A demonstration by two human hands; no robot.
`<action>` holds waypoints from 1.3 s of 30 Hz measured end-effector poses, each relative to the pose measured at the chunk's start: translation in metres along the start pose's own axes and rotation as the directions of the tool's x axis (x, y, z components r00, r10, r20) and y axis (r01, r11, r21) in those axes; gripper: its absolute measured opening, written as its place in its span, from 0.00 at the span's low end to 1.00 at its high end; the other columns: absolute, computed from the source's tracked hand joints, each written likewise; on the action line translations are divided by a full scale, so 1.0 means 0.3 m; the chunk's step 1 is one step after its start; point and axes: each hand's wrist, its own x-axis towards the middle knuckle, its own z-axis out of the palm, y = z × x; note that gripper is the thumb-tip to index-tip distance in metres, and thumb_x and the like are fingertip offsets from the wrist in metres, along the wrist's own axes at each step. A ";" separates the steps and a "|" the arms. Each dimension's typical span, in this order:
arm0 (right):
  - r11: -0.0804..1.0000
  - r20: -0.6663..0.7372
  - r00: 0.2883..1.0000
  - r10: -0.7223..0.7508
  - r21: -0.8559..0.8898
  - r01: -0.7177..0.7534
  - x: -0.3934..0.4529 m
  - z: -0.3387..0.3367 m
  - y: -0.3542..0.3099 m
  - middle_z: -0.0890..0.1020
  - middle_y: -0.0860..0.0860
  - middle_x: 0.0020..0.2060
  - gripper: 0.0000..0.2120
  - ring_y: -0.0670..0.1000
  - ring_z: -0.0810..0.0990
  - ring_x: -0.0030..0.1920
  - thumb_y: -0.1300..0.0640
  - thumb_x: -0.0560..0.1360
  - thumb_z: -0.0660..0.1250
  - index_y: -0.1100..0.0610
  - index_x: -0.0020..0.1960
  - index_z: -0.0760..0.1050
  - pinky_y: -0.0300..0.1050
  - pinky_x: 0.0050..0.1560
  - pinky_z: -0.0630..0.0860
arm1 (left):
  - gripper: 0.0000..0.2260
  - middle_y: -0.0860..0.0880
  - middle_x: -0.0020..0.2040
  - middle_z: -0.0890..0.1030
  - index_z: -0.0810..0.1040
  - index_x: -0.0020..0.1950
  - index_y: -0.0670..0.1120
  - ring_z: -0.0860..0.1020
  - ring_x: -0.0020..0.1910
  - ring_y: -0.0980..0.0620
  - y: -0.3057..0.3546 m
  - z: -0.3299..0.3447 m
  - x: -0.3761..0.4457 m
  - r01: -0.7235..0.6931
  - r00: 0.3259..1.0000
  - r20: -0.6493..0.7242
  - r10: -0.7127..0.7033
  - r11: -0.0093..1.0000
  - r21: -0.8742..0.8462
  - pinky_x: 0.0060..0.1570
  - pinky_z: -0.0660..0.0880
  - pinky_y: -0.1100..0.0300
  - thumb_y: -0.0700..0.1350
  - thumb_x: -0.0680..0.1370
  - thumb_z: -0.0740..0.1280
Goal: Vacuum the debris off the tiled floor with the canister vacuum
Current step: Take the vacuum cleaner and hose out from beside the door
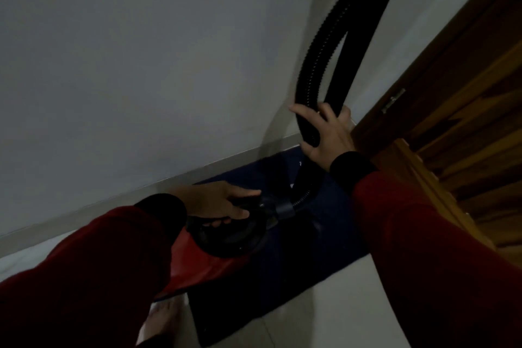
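Note:
The canister vacuum [209, 260] has a red body and a black top; it sits low in the middle of the head view, over a dark blue mat. My left hand [223, 202] grips the black carry handle on its top. A black ribbed hose [319, 56] leaves the canister's front and loops up out of the frame. My right hand [324, 133] grips both runs of that hose loop, just above the mat. The tiled floor [324, 305] shows pale at the bottom. No debris can be made out in the dim light.
A dark blue mat [296, 260] lies against the white wall [141, 65] and its grey skirting. A wooden door and frame [457, 127] stand at the right, close to my right arm. A bare foot [161, 319] rests on the tiles below the canister.

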 end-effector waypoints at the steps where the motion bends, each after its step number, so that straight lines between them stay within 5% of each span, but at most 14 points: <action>1: 1.000 0.016 1.000 -0.026 -0.012 0.026 -0.015 -0.051 -0.037 0.75 0.57 0.58 0.39 0.68 0.67 0.57 0.65 0.65 0.73 0.37 0.66 0.61 0.59 0.57 0.68 | 0.26 0.50 0.31 0.71 0.61 0.74 0.59 0.68 0.25 0.55 0.031 0.002 -0.061 0.001 1.000 0.000 -0.001 1.000 -0.008 0.27 0.68 0.62 0.44 0.79 0.64; 12: 0.976 0.145 0.969 -0.201 -0.054 0.211 -0.193 -0.583 -0.572 0.75 0.56 0.57 0.35 0.67 0.67 0.56 0.63 0.65 0.73 0.44 0.68 0.69 0.61 0.57 0.68 | 0.23 0.48 0.34 0.75 0.67 0.72 0.58 0.70 0.28 0.54 0.243 0.059 -0.857 -0.027 0.995 -0.092 0.025 1.000 -0.015 0.28 0.69 0.63 0.45 0.78 0.66; 15: 0.967 0.163 0.963 -0.212 -0.106 0.231 -0.321 -0.662 -0.780 0.76 0.57 0.57 0.33 0.68 0.68 0.56 0.64 0.65 0.72 0.45 0.68 0.71 0.60 0.57 0.68 | 0.22 0.51 0.34 0.76 0.69 0.71 0.59 0.72 0.29 0.56 0.202 0.111 -1.096 -0.030 0.992 -0.118 0.033 0.999 0.029 0.33 0.72 0.63 0.46 0.77 0.67; 19: 0.958 0.224 0.949 -0.221 -0.134 0.255 -0.525 -0.710 -1.078 0.75 0.57 0.59 0.34 0.69 0.67 0.58 0.63 0.67 0.70 0.43 0.70 0.69 0.61 0.60 0.65 | 0.21 0.61 0.40 0.77 0.71 0.69 0.60 0.75 0.31 0.63 0.094 0.229 -1.417 -0.040 0.990 -0.129 0.050 0.996 0.076 0.32 0.72 0.74 0.46 0.77 0.67; 23: 0.964 0.282 0.937 -0.206 -0.105 0.244 -0.727 -0.746 -1.313 0.72 0.55 0.64 0.35 0.68 0.64 0.61 0.62 0.69 0.70 0.40 0.71 0.66 0.60 0.61 0.67 | 0.22 0.49 0.49 0.82 0.72 0.69 0.60 0.78 0.40 0.57 -0.019 0.319 -1.660 -0.003 0.993 -0.114 0.011 0.997 0.076 0.38 0.74 0.70 0.47 0.76 0.68; 28: 0.974 0.292 0.934 -0.204 -0.034 0.223 -0.979 -0.773 -1.550 0.73 0.53 0.63 0.34 0.67 0.64 0.61 0.63 0.69 0.69 0.39 0.70 0.67 0.63 0.58 0.69 | 0.22 0.54 0.57 0.81 0.72 0.68 0.61 0.78 0.39 0.62 -0.136 0.509 -1.938 0.015 0.992 -0.127 -0.006 0.998 0.067 0.38 0.73 0.71 0.47 0.76 0.69; 32: 0.978 0.325 0.923 -0.205 0.037 0.204 -1.220 -0.781 -1.706 0.72 0.49 0.62 0.36 0.66 0.62 0.62 0.64 0.68 0.68 0.38 0.70 0.67 0.64 0.59 0.71 | 0.21 0.70 0.43 0.74 0.72 0.68 0.59 0.75 0.35 0.71 -0.208 0.722 -2.182 0.027 0.985 -0.173 -0.007 0.993 0.116 0.38 0.68 0.74 0.46 0.76 0.68; 39: 0.975 0.315 0.925 -0.215 0.121 0.185 -1.760 -0.796 -1.980 0.73 0.47 0.61 0.36 0.64 0.61 0.63 0.66 0.68 0.67 0.38 0.69 0.67 0.54 0.62 0.67 | 0.21 0.66 0.46 0.76 0.73 0.66 0.62 0.75 0.43 0.65 -0.395 1.157 -2.582 0.066 0.986 -0.164 -0.041 0.987 0.146 0.44 0.66 0.73 0.46 0.76 0.68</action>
